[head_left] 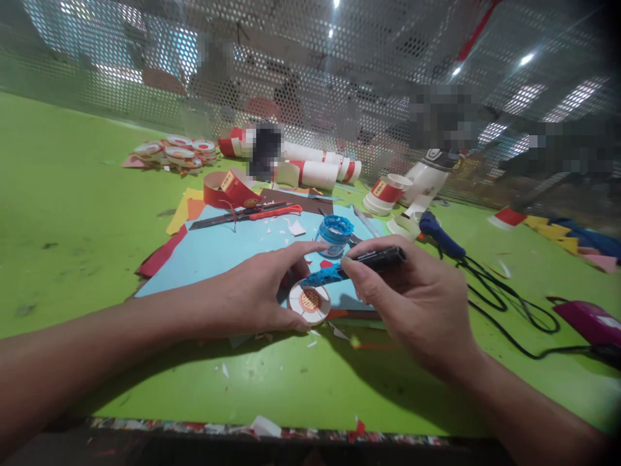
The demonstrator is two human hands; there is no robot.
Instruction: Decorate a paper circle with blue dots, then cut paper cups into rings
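My left hand (262,288) steadies a small round white disc (309,304) with an orange-red printed centre, thumb at its near edge and fingers curved round the far left side. In my right hand (422,291) is a black marker-shaped tool (381,259), pinched between thumb and fingers. Thick blue paint covers its front end, which is over the far rim of the disc; whether it touches is unclear. An uncapped jar of blue paint (332,241) stands just beyond my hands, its rim smeared. Light blue paper sheets (237,249) lie beneath.
Orange-handled scissors (276,211) and a red paper band (228,189) lie behind. Decorated discs (179,154) are piled far left. Paper cups (320,171) lie at the back. On the right are a blue-handled corded tool (441,234), its cable, and a magenta device (589,321).
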